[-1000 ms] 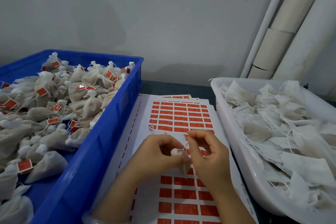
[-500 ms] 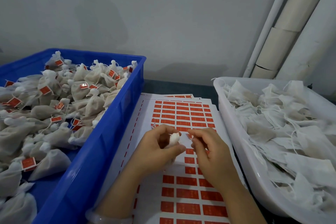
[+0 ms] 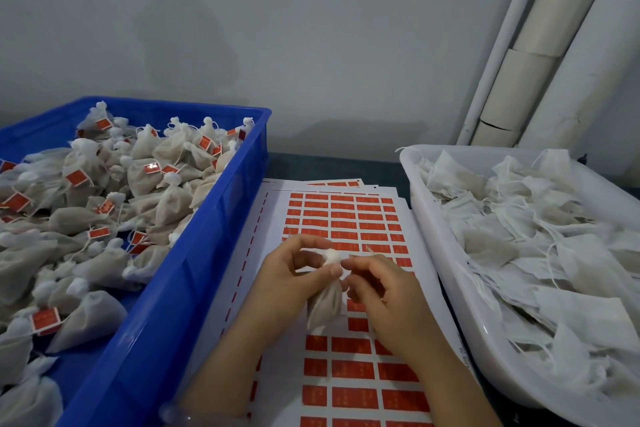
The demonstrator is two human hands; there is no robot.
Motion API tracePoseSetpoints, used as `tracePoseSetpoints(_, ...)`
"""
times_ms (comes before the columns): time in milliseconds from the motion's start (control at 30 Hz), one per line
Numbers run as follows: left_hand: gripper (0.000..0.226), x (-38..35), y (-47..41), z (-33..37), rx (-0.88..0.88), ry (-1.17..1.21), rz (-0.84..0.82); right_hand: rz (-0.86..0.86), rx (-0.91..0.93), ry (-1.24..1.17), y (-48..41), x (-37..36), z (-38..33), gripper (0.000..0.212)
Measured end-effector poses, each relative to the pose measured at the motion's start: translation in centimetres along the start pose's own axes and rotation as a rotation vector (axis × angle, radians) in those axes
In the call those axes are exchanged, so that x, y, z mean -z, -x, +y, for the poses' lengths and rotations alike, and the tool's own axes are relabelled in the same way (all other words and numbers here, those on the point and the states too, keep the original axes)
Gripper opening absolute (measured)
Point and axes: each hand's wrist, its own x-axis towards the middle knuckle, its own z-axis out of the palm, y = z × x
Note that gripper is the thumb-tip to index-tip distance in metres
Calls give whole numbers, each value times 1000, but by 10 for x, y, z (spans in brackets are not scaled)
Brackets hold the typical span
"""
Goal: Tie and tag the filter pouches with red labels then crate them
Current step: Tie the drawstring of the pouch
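2 containers flank the work area. The blue crate [image 3: 221, 204] at left holds tied pouches [image 3: 145, 177] carrying red tags [image 3: 75, 178]. The white tray [image 3: 436, 253] at right holds loose, flat pouches [image 3: 540, 253] with trailing strings. Between them lie sheets of red labels [image 3: 346, 218]; their print is too small to read. Above the sheets, the left hand [image 3: 287, 281] pinches the gathered neck of 1 pouch [image 3: 325, 305] between thumb and curled fingers. The right hand [image 3: 384, 291], fingers curled, pinches the same neck.
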Motion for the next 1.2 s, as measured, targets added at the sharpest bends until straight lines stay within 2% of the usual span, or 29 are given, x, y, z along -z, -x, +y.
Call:
tracePoseSetpoints(167,45,1,0,1,-30,-118,-36,113,-158,-301,-1,-4,0,15)
tracePoseSetpoints(333,49,-7,7,1,-223,-336,-22,98,-131,-264,-1,-14,-1,18)
tracePoseSetpoints(433,49,-9,8,1,-296,-343,43,85,-137,-273,0,-17,-1,16)
tracePoseSetpoints(533,49,-10,8,0,-261,-272,37,59,-138,-284,1,-20,-2,15)
tracePoseSetpoints(633,55,-8,8,-1,-172,-244,-73,58,-119,-236,1,-21,-5,15)
tracePoseSetpoints(800,74,-10,11,0,-128,-335,-179,19,-86,-113,1,-21,-5,16)
tracePoseSetpoints(1067,71,-7,9,2,-82,-337,-196,-25,-21,15,0,-24,-5,18)
tracePoseSetpoints(1200,73,0,9,2,-50,-354,-322,-47,5,-2,2,-23,-9,19)
